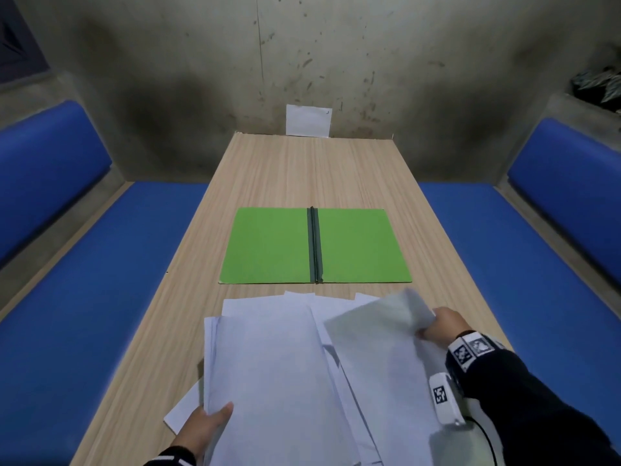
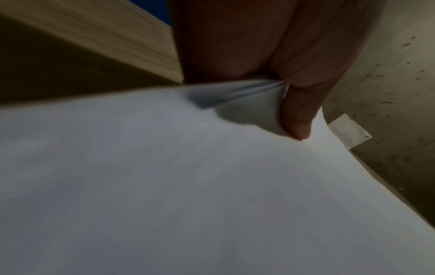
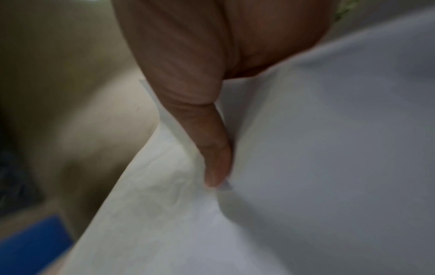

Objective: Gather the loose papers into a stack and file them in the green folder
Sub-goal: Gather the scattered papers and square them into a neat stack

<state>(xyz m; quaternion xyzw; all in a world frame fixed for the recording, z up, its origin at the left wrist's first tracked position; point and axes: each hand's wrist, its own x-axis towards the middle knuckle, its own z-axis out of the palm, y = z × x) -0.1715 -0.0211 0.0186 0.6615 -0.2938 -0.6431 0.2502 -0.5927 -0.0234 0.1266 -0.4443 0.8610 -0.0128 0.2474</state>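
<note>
— Papers lie fanned over the near end of the wooden table, just short of the green folder, which is spread open and flat at mid-table. What is the left hand doing?

— The left hand grips the near left edge of the pile; in the left wrist view its thumb presses on top and several sheet edges bunch in the pinch.

— And on the right?

— The right hand pinches one sheet by its far right corner, and that corner is raised and curled off the pile. The right wrist view shows the thumb flat against it.

— Anything hard to read?

— The fingers under the paper are hidden on both sides, the pile's near edge is cut off by the frame, and the raised sheet is blurred.
</note>
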